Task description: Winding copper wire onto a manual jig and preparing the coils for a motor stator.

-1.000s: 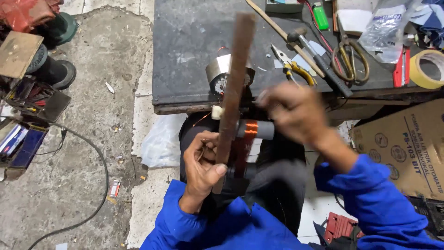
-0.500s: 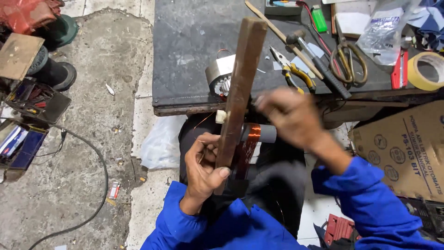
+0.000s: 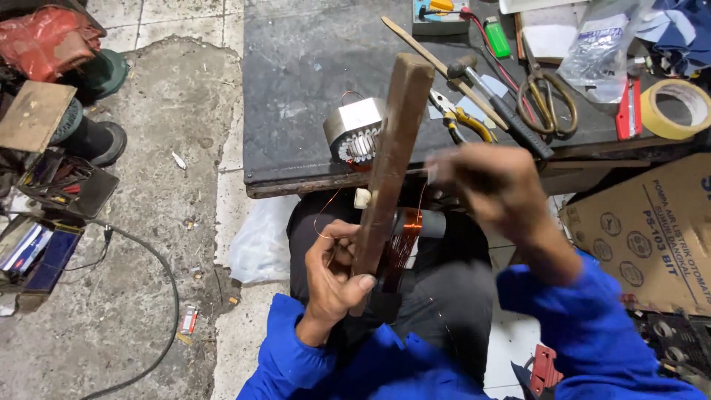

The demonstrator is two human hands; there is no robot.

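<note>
Right hand (image 3: 485, 185) has swung rightward, blurred, grip unclear; left hand (image 3: 337, 270) clenches the wooden stick (image 3: 391, 163).
Thin copper wire (image 3: 404, 241) could snag or snap if pulled unevenly.

Even, diffuse overhead light, moderately bright, only soft shadows under the table edge (image 3: 311, 184). Heavy motion blur on right hand (image 3: 485, 181); left hand (image 3: 337, 270) and wooden slat (image 3: 392, 155) sharp. Slight wide-angle stretch at the corners, mild glare on metal stator (image 3: 357, 132).

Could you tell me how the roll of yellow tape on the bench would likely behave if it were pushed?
The roll of yellow tape lies flat on the bench, so it should slide, not roll. Being a hollow ring, it is probably light. It sits near the edge, so a push might drop it.
</note>
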